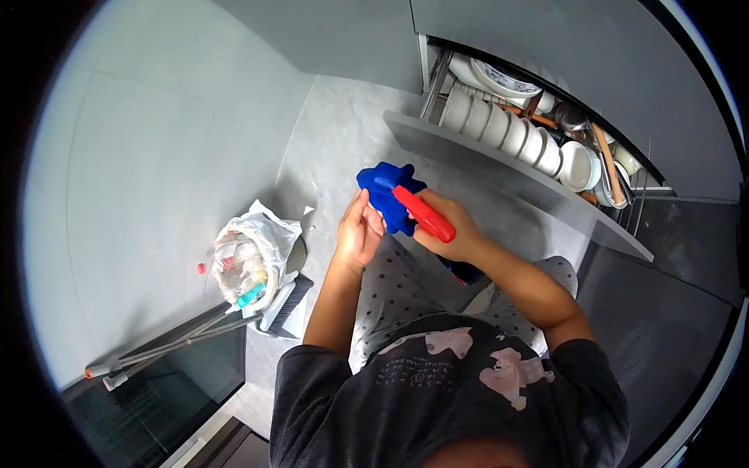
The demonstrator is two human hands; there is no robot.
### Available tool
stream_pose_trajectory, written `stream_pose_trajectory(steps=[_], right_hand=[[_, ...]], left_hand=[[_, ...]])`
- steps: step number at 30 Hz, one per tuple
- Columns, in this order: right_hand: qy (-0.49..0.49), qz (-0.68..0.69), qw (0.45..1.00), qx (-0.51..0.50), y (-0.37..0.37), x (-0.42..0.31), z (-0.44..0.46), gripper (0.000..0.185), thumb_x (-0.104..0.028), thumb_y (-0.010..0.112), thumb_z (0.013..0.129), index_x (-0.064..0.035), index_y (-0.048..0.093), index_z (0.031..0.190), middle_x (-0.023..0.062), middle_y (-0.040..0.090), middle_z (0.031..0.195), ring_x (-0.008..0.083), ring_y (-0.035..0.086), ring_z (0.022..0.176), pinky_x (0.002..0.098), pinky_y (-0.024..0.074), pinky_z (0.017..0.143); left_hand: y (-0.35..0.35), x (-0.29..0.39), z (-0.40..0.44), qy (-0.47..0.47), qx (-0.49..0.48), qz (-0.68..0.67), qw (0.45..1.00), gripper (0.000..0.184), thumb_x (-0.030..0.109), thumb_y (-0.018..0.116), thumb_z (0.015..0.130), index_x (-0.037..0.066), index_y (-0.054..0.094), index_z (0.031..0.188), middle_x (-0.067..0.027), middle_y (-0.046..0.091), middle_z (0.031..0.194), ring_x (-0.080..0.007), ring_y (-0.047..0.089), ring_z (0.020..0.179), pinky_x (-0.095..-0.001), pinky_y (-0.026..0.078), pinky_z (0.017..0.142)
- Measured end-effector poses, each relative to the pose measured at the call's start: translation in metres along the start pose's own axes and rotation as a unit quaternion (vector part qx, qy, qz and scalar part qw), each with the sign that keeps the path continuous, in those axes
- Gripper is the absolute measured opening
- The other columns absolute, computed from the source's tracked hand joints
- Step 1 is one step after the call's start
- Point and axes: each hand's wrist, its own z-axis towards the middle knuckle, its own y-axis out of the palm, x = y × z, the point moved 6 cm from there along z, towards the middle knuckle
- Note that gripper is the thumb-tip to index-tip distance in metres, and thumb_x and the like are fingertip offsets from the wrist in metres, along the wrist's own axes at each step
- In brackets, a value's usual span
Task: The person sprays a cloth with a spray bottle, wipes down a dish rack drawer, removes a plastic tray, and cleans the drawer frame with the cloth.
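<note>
A bunched blue cloth (380,181) is in front of my body, between my two hands. My left hand (359,234) grips its near left side, thumb up against the fabric. In my right hand (456,230) is a long red handle (424,213), lying slantwise with its upper end against the cloth. Whatever the handle belongs to cannot be made out. My right fingers are partly hidden behind the handle and the cloth, which they also touch.
An open drawer (515,168) at the upper right holds white bowls (511,136), plates and utensils. To the left stands a trash bin with a white bag (277,234). A broom (287,303) and long poles (183,341) lean nearby. Grey cabinets surround the floor.
</note>
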Motion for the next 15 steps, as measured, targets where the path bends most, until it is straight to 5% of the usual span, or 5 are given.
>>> stream_pose_trajectory(steps=[4,10,15], right_hand=[[-0.003,-0.037,0.999,-0.033,-0.006,-0.014,0.001,0.034,-0.014,0.065,0.069,-0.0085,0.054,0.1,0.0134,0.062,0.089,0.0335,0.062,0.081,0.0398,0.0476,0.068],[0.009,-0.06,0.997,-0.045,-0.013,-0.02,0.005,0.035,-0.014,0.063,0.068,-0.0085,0.055,0.102,0.0124,0.062,0.087,0.0338,0.061,0.083,0.04,0.0473,0.07],[-0.005,-0.053,0.997,-0.047,-0.01,-0.019,0.015,0.034,-0.015,0.063,0.068,-0.0078,0.055,0.1,0.0127,0.061,0.088,0.0342,0.06,0.082,0.0401,0.0474,0.07]], left_hand=[[-0.001,0.0,0.003,0.004,-0.075,-0.038,0.996,0.024,0.026,0.041,0.098,0.01,0.054,0.11,-0.0031,0.065,0.103,-0.0156,0.062,0.092,-0.0294,0.047,0.082],[0.002,0.007,0.005,0.017,-0.02,-0.023,0.999,0.023,0.026,0.041,0.098,0.01,0.054,0.11,-0.0039,0.065,0.104,-0.0159,0.062,0.092,-0.0303,0.049,0.08],[-0.011,0.004,0.013,0.016,-0.067,-0.026,0.997,0.023,0.025,0.042,0.098,0.01,0.053,0.11,-0.0042,0.065,0.104,-0.0164,0.063,0.091,-0.0302,0.049,0.078]])
